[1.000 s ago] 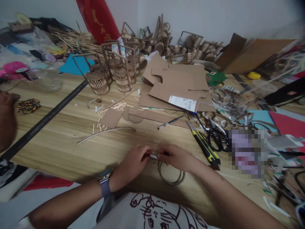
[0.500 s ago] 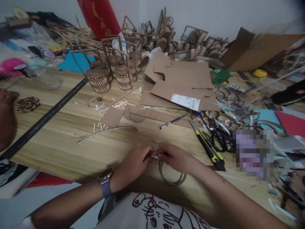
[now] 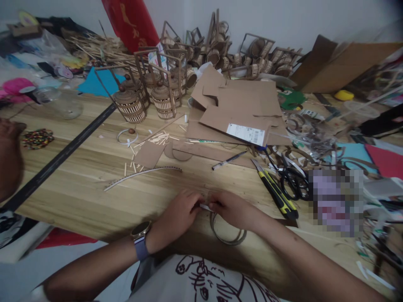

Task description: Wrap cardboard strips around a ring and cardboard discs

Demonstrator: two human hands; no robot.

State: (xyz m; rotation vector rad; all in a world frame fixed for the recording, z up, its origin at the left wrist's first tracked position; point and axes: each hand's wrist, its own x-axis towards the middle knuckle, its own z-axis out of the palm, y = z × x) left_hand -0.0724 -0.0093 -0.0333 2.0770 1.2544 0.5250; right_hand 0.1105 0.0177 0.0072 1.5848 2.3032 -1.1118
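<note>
My left hand (image 3: 178,218), with a watch on its wrist, and my right hand (image 3: 233,209) meet near the front edge of the wooden table (image 3: 78,188). Both pinch a thin coiled cardboard strip (image 3: 226,233), whose ring lies under my right hand. A small pale end of the strip shows between my fingertips. Fingers of both hands are pressed together on it.
A yellow-black utility knife (image 3: 275,191), black scissors (image 3: 292,182) and a pen (image 3: 228,160) lie right of my hands. Flat cardboard sheets (image 3: 239,109), small woven cages (image 3: 129,105), scattered sticks (image 3: 157,138) and a black ruler (image 3: 59,157) lie beyond. Another person's arm (image 3: 9,161) sits at the left edge.
Both hands stay pinched on the strip with only slight finger movement. The view has shifted a little.
</note>
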